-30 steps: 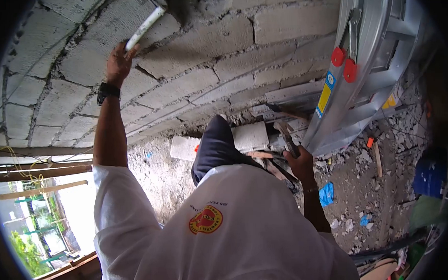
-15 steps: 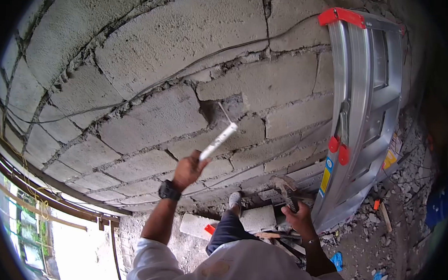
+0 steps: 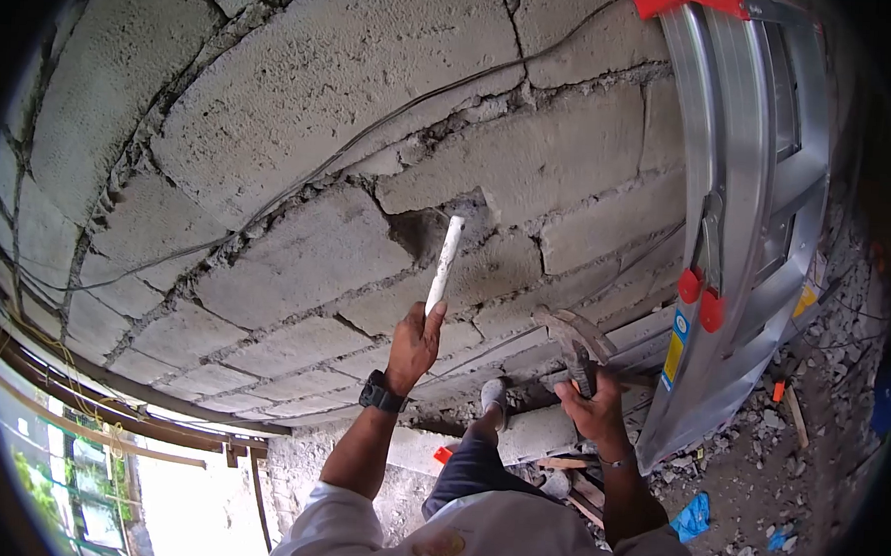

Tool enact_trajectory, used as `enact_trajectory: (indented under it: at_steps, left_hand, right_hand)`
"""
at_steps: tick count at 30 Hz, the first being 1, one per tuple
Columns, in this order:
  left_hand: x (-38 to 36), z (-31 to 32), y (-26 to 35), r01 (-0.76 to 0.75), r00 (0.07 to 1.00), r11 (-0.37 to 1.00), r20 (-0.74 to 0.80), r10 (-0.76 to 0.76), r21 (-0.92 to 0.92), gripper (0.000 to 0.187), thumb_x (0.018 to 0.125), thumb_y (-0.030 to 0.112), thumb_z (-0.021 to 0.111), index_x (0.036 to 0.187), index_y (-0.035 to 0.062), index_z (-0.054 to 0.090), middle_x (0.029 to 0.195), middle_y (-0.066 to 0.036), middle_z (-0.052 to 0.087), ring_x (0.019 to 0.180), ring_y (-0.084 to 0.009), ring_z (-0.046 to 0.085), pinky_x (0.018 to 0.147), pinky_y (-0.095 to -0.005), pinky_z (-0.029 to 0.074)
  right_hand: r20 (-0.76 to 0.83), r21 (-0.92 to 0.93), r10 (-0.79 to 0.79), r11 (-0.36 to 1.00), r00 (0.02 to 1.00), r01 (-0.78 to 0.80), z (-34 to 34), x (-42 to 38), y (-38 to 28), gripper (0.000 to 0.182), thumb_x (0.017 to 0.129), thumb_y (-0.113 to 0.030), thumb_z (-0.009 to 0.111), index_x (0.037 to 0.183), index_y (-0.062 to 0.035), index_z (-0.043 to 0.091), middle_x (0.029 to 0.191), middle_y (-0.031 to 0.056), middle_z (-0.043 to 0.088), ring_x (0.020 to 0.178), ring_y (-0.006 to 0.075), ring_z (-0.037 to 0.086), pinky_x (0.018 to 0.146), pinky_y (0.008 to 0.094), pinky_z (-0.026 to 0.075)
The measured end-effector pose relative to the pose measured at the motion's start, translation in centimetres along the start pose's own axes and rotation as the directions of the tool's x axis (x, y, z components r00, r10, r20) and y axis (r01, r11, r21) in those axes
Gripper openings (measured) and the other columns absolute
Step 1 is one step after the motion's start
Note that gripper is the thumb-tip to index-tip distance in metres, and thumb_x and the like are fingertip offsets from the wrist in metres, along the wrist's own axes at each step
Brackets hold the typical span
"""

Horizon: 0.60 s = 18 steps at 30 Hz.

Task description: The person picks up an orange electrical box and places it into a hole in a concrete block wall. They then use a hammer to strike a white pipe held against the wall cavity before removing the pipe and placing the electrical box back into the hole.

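My left hand (image 3: 414,351), with a dark watch at its wrist, is closed around the lower end of a chisel (image 3: 445,262) with a white, scuffed, tube-like shaft. The chisel's far end points at a broken hole (image 3: 420,235) in the grey block wall (image 3: 288,246); whether its tip touches the wall is hidden. To the right, my right hand (image 3: 596,406) grips a claw hammer (image 3: 577,335) by its dark handle. The hammer's metal head is up, in front of the lower wall, apart from the chisel.
A folded aluminium ladder (image 3: 743,192) with red caps leans against the wall on the right. A black cable (image 3: 372,134) runs across the blocks. Rubble (image 3: 756,456) and a blue plastic scrap (image 3: 692,517) lie on the ground. A pale block (image 3: 538,431) lies by my foot.
The hammer has come up and now shows its head more fully. The chisel has tipped more upright, and its thin metal rod is less visible. My view has shifted slightly.
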<state>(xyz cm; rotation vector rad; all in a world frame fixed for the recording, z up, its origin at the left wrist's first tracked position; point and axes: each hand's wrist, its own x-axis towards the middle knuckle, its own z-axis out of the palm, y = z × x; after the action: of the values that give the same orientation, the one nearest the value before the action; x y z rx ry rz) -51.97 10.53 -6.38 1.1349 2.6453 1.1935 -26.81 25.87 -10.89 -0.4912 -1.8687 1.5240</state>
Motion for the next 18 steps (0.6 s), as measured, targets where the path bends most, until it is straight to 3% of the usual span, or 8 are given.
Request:
enact_trajectory:
  at_steps: [4,5,6,8,13,15,16,18]
  left_hand:
    - [-0.1,0.0,-0.4,0.027,1.0,0.999,-0.002,-0.027,-0.03,0.044,0.096,0.04,0.048,0.08,-0.0015,0.047,0.061,-0.022,0.05,0.053,-0.0366,0.048,0.051,-0.0416,0.039]
    - [0.0,0.1,-0.5,0.03,1.0,0.998,-0.005,-0.03,-0.05,0.045,0.096,0.04,0.048,0.078,-0.0008,0.047,0.058,-0.017,0.049,0.05,-0.0282,0.046,0.05,-0.0385,0.038]
    - [0.0,-0.1,-0.2,0.03,1.0,0.998,-0.006,-0.031,-0.051,0.045,0.096,0.04,0.048,0.078,-0.0008,0.047,0.058,-0.017,0.049,0.05,-0.0282,0.046,0.05,-0.0385,0.038]
    - [0.0,-0.5,0.8,0.1,0.995,0.987,0.027,-0.097,-0.124,0.044,0.096,0.041,0.048,0.077,0.0008,0.048,0.056,-0.008,0.047,0.05,-0.0172,0.044,0.048,-0.0337,0.036]
    - [0.2,-0.3,0.4,0.156,0.988,0.942,0.062,-0.144,-0.297,0.043,0.096,0.041,0.05,0.077,0.0029,0.05,0.055,0.001,0.042,0.05,-0.0084,0.039,0.045,-0.0277,0.032]
    - [0.2,-0.3,0.6,0.172,0.985,0.922,0.067,-0.159,-0.347,0.042,0.096,0.041,0.05,0.077,0.0034,0.05,0.055,0.002,0.041,0.049,-0.0072,0.038,0.044,-0.0264,0.031]
    - [0.2,-0.5,1.1,0.229,0.973,0.891,0.115,-0.199,-0.392,0.042,0.095,0.042,0.051,0.077,0.0036,0.05,0.054,0.003,0.041,0.049,-0.0063,0.037,0.044,-0.0257,0.03]
    - [0.3,-0.7,2.1,0.286,0.957,0.853,0.164,-0.238,-0.436,0.042,0.095,0.042,0.051,0.077,0.0038,0.051,0.054,0.004,0.04,0.048,-0.0054,0.037,0.043,-0.0251,0.03]
  right_hand:
    - [0.005,0.038,0.034,0.999,0.999,-0.034,0.6,0.4,0.9,0.022,0.083,-0.018,0.067,0.075,-0.0075,0.05,0.056,-0.0017,0.051,0.049,0.0065,0.05,0.046,0.0235,0.04]
    - [0.005,0.059,0.037,0.998,0.999,-0.038,0.7,0.5,1.2,0.021,0.083,-0.018,0.067,0.076,-0.0074,0.05,0.057,-0.0018,0.051,0.049,0.0061,0.049,0.046,0.0234,0.04]
    - [0.005,0.08,0.042,0.996,0.999,-0.042,0.8,0.7,1.2,0.02,0.084,-0.018,0.067,0.076,-0.0072,0.051,0.059,-0.0019,0.052,0.05,0.0056,0.049,0.046,0.0233,0.04]
    - [-0.002,0.061,0.009,0.998,1.0,-0.009,1.1,1.2,0.5,0.019,0.084,-0.017,0.067,0.078,-0.0066,0.052,0.061,-0.0018,0.052,0.051,0.0055,0.049,0.048,0.0232,0.041]
    - [-0.001,0.043,-0.083,0.996,0.997,0.083,1.8,3.4,-2.9,0.015,0.083,-0.014,0.067,0.085,-0.0043,0.056,0.066,-0.0017,0.053,0.057,0.0058,0.049,0.052,0.0227,0.042]
    - [0.005,0.037,-0.09,0.995,0.996,0.09,2.1,4.0,-3.3,0.027,0.078,-0.011,0.073,0.099,-0.0009,0.061,0.076,0.0057,0.061,0.065,0.0138,0.055,0.064,0.0278,0.047]
    - [0.008,0.033,-0.089,0.996,0.996,0.089,2.7,4.4,-3.4,0.027,0.078,-0.011,0.073,0.099,-0.0009,0.061,0.076,0.0057,0.061,0.065,0.0138,0.055,0.064,0.0278,0.047]
    - [-0.179,0.039,-0.239,0.968,0.954,0.25,4.3,5.2,-3.7,0.012,0.084,-0.011,0.065,0.086,-0.0015,0.058,0.069,-0.0002,0.056,0.059,0.007,0.05,0.056,0.0232,0.044]
